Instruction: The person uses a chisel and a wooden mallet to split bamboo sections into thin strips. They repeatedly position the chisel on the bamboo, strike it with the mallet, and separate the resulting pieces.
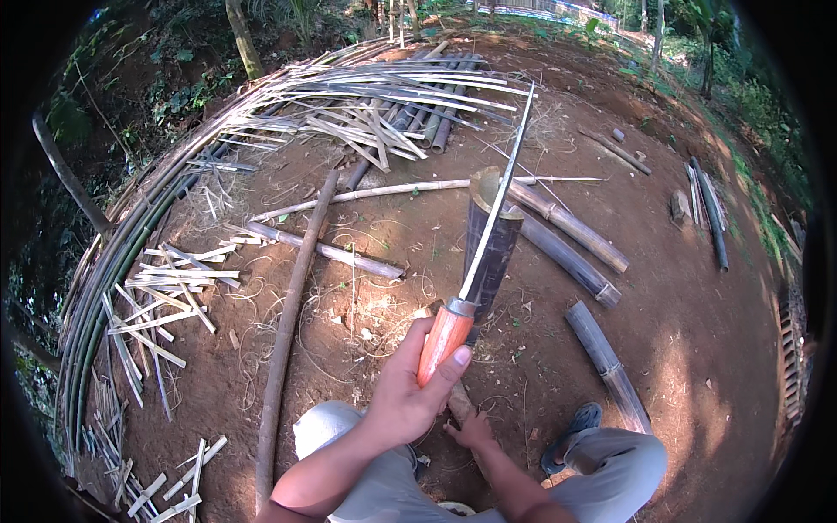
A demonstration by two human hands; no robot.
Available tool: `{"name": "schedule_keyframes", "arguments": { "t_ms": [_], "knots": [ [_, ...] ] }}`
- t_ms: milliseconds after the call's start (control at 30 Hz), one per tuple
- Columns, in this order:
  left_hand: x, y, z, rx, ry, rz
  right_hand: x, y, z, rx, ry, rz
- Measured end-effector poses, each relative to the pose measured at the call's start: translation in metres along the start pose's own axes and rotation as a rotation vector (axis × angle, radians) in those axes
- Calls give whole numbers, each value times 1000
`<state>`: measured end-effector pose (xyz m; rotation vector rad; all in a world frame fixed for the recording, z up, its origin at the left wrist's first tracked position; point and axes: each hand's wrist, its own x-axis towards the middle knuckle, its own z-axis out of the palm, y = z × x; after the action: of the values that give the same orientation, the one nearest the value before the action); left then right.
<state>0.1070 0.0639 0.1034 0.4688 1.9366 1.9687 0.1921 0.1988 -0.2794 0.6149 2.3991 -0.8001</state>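
My left hand [410, 392] is wrapped round the orange wooden handle of a long-bladed knife [488, 227], its blade pointing up and away from me. Directly behind the blade a dark bamboo section [493, 261] stands nearly upright, its curved cut rim on top; its lower end is hidden by the handle and hand. Lower down, between my knees, my right hand [475, 433] grips the near end of a brown wooden piece [459, 403], thumb on its left side. Part of that piece is hidden behind my left hand.
Split bamboo strips [174, 292] lie in piles on the left, with more strips and whole poles [449, 105] at the back. A long brown pole [295, 322] runs beside my left knee. Cut bamboo lengths [608, 362] lie to the right, near my sandalled foot [571, 436].
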Motion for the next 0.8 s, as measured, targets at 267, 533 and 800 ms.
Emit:
{"name": "schedule_keyframes", "arguments": {
  "t_ms": [267,533,800],
  "knots": [
    [1,-6,-9,25,2,121,55,12,16,-9,63,47],
    [-3,2,-32,-209,6,-1,-4,-10,-121,-136,-6,-80],
    [-5,13,-37,-176,-3,-57,-112,53,-287,-426,556,-578]
  ]
}}
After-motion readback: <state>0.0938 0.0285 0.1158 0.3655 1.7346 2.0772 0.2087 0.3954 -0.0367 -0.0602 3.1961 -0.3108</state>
